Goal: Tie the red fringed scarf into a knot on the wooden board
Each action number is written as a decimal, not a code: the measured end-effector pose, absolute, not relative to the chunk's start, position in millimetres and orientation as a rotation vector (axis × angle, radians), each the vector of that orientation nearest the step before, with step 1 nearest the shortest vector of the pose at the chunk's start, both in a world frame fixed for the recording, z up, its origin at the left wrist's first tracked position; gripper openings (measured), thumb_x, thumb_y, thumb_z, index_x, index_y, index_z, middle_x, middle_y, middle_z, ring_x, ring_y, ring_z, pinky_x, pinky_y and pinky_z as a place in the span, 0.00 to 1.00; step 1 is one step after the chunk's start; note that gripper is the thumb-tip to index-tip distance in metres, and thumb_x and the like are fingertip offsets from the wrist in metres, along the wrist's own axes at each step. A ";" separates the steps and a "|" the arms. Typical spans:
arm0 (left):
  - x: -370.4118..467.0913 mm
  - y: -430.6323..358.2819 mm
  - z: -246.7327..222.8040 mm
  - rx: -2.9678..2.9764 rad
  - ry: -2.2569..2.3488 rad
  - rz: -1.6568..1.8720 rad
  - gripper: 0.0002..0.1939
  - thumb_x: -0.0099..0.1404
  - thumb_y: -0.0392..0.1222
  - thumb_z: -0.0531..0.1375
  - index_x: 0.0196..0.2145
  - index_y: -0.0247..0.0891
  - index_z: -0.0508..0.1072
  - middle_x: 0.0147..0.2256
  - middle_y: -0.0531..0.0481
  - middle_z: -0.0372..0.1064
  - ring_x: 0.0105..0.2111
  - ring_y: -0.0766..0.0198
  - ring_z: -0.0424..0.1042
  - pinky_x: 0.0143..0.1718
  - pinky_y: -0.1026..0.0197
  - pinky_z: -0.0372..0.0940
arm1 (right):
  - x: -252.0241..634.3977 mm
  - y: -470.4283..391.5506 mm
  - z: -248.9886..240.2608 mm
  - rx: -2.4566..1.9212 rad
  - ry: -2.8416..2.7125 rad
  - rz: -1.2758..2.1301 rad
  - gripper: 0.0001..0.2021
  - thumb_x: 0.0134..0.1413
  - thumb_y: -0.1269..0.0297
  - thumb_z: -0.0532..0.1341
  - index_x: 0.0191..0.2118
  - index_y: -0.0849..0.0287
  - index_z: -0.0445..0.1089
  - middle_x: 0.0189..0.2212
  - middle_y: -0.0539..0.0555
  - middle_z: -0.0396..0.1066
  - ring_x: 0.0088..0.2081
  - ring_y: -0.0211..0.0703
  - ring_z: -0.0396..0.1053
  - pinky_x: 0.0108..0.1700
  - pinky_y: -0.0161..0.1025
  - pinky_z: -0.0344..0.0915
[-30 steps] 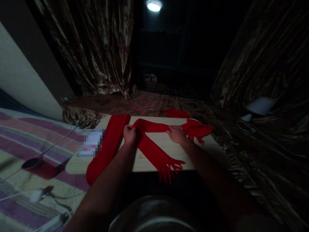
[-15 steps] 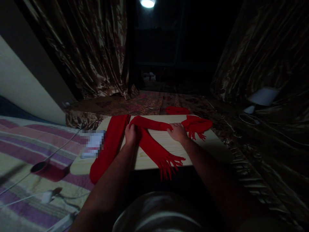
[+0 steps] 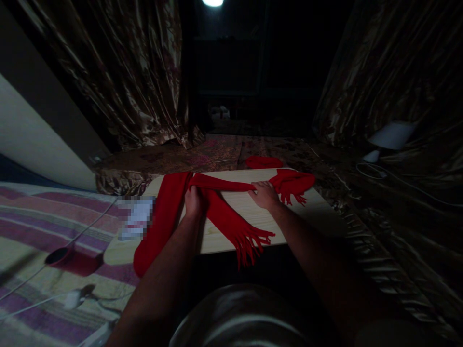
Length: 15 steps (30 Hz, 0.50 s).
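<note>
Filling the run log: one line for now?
left grip: holding red scarf | right grip: on scarf | near fringe: partly overhanging tabletop

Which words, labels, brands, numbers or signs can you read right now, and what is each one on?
None can be read.
Pale card-like item at the left of the wooden tabletop: pixelated, so any print is unreadable.
Red fringed scarf: no label or lettering visible.
Red cylindrical container on the striped bedding: no marking legible in the dim light.

Left hand: fingertips apparently hidden.
</note>
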<state>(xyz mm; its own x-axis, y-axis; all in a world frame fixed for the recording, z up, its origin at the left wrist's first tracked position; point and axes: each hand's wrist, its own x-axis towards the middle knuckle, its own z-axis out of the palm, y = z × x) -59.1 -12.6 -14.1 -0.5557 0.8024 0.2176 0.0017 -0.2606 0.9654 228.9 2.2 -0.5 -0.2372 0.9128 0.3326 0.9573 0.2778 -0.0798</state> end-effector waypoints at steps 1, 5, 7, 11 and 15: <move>-59.0 -12.9 -13.9 0.988 1.430 1.864 0.21 0.65 0.53 0.54 0.37 0.34 0.78 0.33 0.44 0.76 0.37 0.56 0.74 0.42 0.57 0.70 | 228.9 2.1 -0.7 -1.705 -2.240 -0.204 0.23 0.66 0.53 0.55 0.59 0.60 0.70 0.54 0.60 0.74 0.55 0.53 0.66 0.61 0.46 0.52; -57.7 -14.7 -12.1 0.901 1.404 1.835 0.22 0.64 0.54 0.55 0.37 0.33 0.78 0.33 0.45 0.76 0.34 0.57 0.73 0.38 0.58 0.69 | 229.0 2.0 -0.9 -1.705 -2.242 -0.212 0.22 0.67 0.55 0.54 0.58 0.60 0.71 0.53 0.60 0.74 0.55 0.52 0.66 0.61 0.46 0.51; -56.7 -16.1 -10.0 0.876 1.405 1.823 0.22 0.64 0.55 0.54 0.36 0.33 0.78 0.32 0.45 0.75 0.33 0.58 0.73 0.36 0.59 0.68 | 229.0 2.4 -1.0 -1.713 -2.240 -0.214 0.21 0.67 0.56 0.54 0.58 0.60 0.71 0.54 0.61 0.74 0.55 0.52 0.66 0.61 0.45 0.51; -55.6 -18.0 -6.9 0.875 1.436 1.815 0.22 0.64 0.55 0.54 0.35 0.33 0.78 0.30 0.46 0.74 0.32 0.58 0.72 0.37 0.58 0.68 | 229.3 3.3 -1.8 -1.707 -2.232 -0.233 0.21 0.67 0.56 0.54 0.57 0.60 0.71 0.53 0.60 0.74 0.54 0.52 0.66 0.60 0.45 0.52; -56.8 -16.2 -9.6 0.874 1.458 1.809 0.23 0.64 0.56 0.54 0.35 0.33 0.78 0.30 0.46 0.74 0.32 0.58 0.73 0.36 0.58 0.68 | 230.1 3.8 -3.3 -1.694 -2.231 -0.259 0.20 0.66 0.56 0.54 0.56 0.60 0.73 0.52 0.60 0.75 0.53 0.52 0.67 0.59 0.45 0.53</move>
<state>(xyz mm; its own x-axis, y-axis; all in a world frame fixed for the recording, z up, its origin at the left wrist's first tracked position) -56.8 -16.2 -9.6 -0.5682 0.8168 0.0997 -0.0760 -0.1728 0.9820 230.1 3.8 -3.3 -0.2408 0.9000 0.3634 0.9593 0.2777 -0.0522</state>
